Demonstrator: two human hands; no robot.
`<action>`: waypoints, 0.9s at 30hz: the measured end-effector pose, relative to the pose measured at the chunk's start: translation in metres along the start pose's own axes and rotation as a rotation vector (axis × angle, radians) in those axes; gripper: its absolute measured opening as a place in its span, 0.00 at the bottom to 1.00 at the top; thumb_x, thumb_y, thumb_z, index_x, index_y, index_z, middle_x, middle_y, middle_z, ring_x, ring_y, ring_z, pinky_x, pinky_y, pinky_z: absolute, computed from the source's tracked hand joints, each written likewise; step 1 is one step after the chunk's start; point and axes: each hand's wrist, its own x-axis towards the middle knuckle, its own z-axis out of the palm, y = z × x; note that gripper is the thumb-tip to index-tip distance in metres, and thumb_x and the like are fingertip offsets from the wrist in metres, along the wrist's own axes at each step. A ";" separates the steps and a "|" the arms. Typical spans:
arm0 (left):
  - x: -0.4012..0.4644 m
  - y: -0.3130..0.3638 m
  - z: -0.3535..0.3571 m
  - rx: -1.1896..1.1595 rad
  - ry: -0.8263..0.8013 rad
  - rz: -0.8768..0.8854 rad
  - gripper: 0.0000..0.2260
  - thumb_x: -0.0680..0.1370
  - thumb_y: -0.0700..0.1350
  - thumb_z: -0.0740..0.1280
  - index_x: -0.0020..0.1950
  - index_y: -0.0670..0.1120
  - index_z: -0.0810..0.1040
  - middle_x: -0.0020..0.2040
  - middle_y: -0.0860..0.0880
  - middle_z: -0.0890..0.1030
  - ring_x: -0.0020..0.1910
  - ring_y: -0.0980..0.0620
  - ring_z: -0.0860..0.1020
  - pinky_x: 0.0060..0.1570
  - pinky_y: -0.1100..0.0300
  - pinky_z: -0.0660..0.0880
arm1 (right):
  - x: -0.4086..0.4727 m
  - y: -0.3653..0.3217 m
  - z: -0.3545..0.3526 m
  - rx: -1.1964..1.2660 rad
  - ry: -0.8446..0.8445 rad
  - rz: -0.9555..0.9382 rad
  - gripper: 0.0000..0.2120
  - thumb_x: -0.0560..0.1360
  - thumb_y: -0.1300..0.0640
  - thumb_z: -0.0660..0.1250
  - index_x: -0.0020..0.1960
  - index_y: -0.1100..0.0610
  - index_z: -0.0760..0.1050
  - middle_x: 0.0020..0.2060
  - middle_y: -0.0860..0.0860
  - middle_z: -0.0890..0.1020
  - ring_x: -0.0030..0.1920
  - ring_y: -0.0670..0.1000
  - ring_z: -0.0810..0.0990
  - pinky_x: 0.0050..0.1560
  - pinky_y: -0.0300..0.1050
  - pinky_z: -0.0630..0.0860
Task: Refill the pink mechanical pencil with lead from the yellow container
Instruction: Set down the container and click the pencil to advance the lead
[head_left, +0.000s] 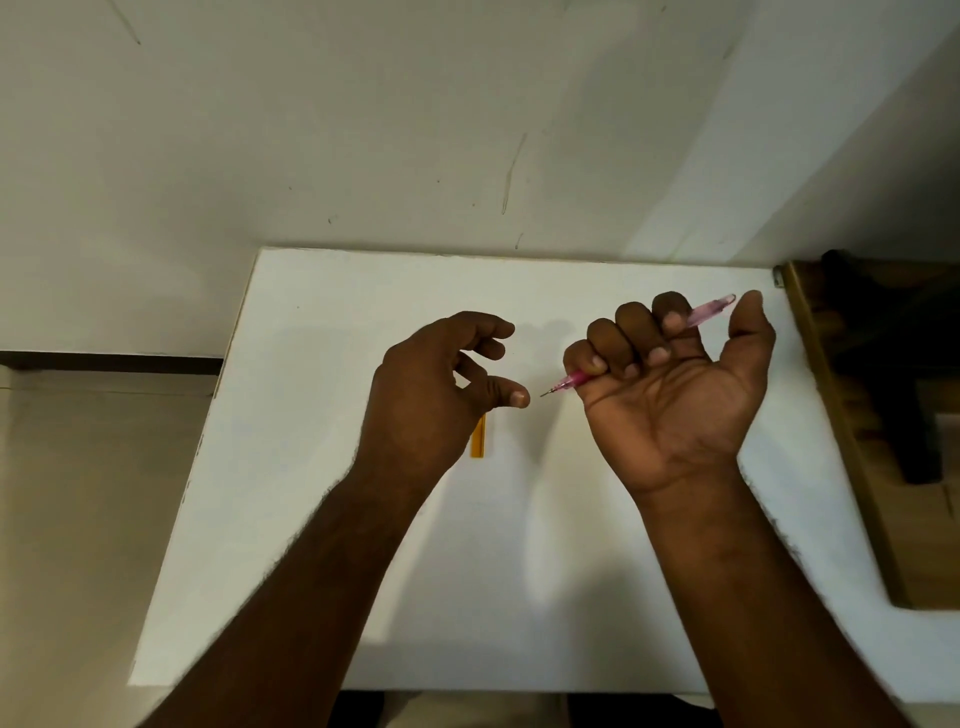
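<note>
The right hand (670, 395) grips the pink mechanical pencil (709, 310), tip pointing left. The left hand (431, 395) hovers open, empty, partly covering the yellow lead container (478, 441) on the white counter (311, 467).

Dim indoor light w/ a greenish cast. White table (322, 519) is the brightest area; wall (363, 130) looks grey. Soft shadows fall beneath both arms. Wide-angle bending at edges; slight softness overall, no glare.

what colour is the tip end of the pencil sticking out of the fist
Translucent pink, ending in a thin metal point; the pink mechanical pencil shows best in the head view.
</note>
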 end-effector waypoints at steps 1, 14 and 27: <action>0.000 0.000 0.000 0.010 -0.004 0.006 0.23 0.64 0.50 0.82 0.57 0.57 0.82 0.48 0.59 0.84 0.40 0.58 0.81 0.43 0.60 0.76 | 0.000 0.000 0.000 -0.004 0.004 -0.001 0.24 0.79 0.37 0.53 0.35 0.55 0.64 0.27 0.48 0.61 0.30 0.50 0.57 0.35 0.45 0.62; 0.000 0.000 0.002 0.031 -0.012 0.021 0.23 0.64 0.54 0.81 0.57 0.59 0.81 0.48 0.60 0.83 0.42 0.57 0.81 0.43 0.61 0.76 | 0.000 0.001 -0.001 0.012 0.031 -0.011 0.23 0.80 0.39 0.52 0.35 0.54 0.62 0.27 0.48 0.61 0.30 0.50 0.56 0.36 0.45 0.60; 0.000 0.000 0.005 0.032 -0.011 0.037 0.22 0.65 0.56 0.80 0.56 0.60 0.81 0.48 0.59 0.83 0.41 0.57 0.81 0.41 0.62 0.75 | 0.000 0.001 0.000 0.010 0.028 -0.016 0.23 0.80 0.39 0.51 0.35 0.54 0.62 0.28 0.48 0.58 0.30 0.50 0.56 0.36 0.45 0.61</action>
